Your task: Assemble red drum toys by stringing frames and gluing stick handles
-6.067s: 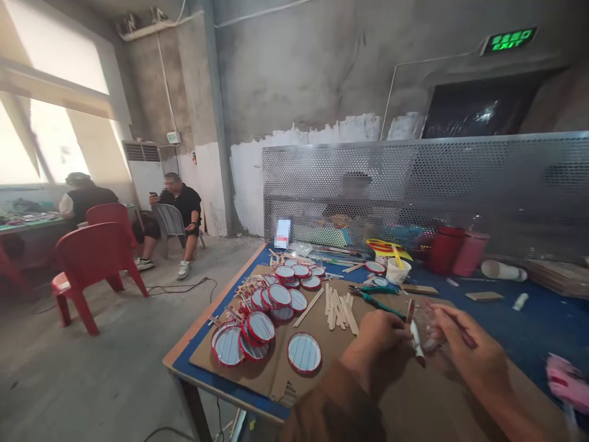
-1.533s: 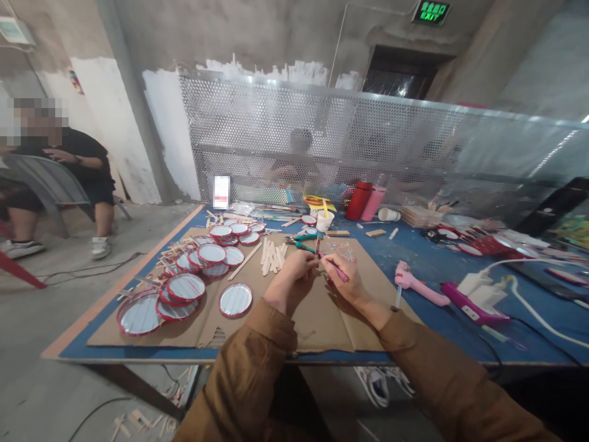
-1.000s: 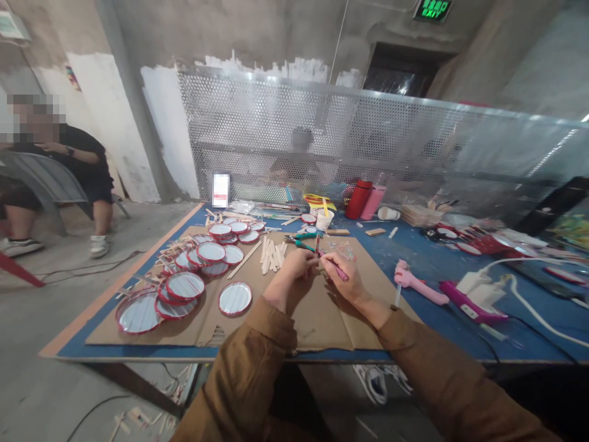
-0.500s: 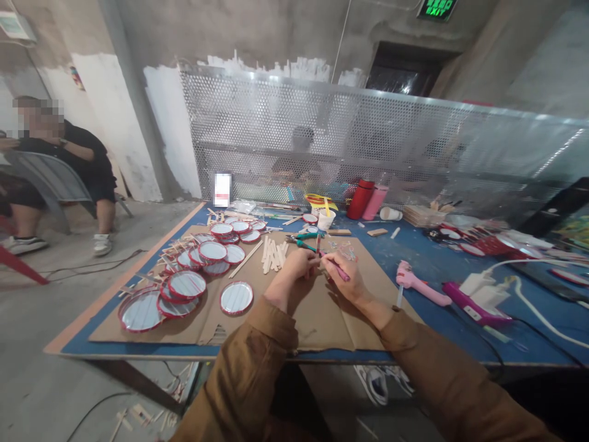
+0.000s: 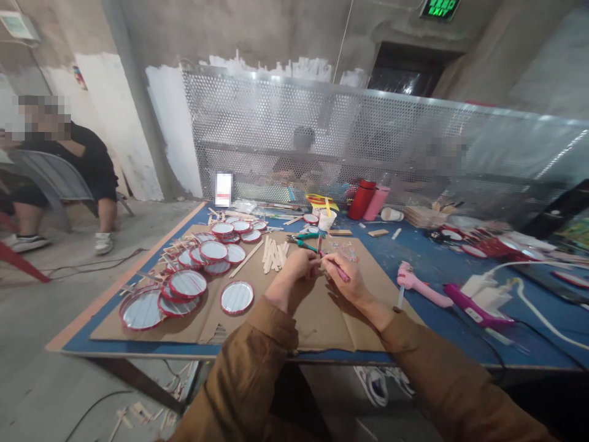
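My left hand (image 5: 299, 265) is closed on a small wooden stick (image 5: 319, 244), which stands upright above the fingers and has a reddish part. In my right hand (image 5: 345, 279) is a pink pen-like tool (image 5: 341, 272), its tip pointing at the stick. Just behind both hands lie pliers with teal handles (image 5: 307, 236). A pile of flat wooden sticks (image 5: 275, 255) is left of my left hand. One round, red-rimmed disc (image 5: 237, 298) lies alone on the cardboard, and several similar discs (image 5: 188, 283) are heaped farther left.
The cardboard sheet (image 5: 317, 331) covers part of the blue table (image 5: 381, 252). To the right are a pink glue gun (image 5: 421, 287) and a purple power strip (image 5: 476, 305) with cables. Bottles (image 5: 362, 199) and a paper cup (image 5: 327, 219) stand at the back. A person (image 5: 87, 153) sits at left.
Both hands stay almost in place, still gripping the stick and the pink tool. The view has shifted very slightly, and the seated person at left has moved a little.
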A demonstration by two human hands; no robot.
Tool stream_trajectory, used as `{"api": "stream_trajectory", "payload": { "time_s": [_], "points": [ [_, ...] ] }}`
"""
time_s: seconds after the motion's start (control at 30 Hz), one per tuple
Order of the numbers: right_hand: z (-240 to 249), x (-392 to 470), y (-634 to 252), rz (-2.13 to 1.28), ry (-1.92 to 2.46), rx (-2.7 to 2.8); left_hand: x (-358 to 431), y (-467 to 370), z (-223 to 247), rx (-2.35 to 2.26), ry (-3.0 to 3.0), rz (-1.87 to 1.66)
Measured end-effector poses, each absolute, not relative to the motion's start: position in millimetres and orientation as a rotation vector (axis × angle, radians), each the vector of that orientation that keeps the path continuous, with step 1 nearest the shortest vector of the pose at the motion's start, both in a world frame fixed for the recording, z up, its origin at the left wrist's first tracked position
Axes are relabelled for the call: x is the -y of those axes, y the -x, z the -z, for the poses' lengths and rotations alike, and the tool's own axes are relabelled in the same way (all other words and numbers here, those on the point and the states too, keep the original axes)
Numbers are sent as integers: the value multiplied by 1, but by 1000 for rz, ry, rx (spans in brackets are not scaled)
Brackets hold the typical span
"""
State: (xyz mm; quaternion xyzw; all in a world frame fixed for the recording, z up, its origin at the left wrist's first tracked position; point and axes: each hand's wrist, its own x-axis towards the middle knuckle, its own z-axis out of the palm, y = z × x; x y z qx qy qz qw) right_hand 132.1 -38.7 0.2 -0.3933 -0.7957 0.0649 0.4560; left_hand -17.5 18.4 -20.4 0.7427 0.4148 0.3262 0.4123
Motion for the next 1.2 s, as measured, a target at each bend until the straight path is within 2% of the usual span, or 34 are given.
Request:
{"api": "stream_trajectory", "payload": {
  "time_s": [1.2],
  "points": [
    [2, 36, -136, -137, 976, 1951, -15, 20, 15, -1070, -1903, -771]
  ]
}}
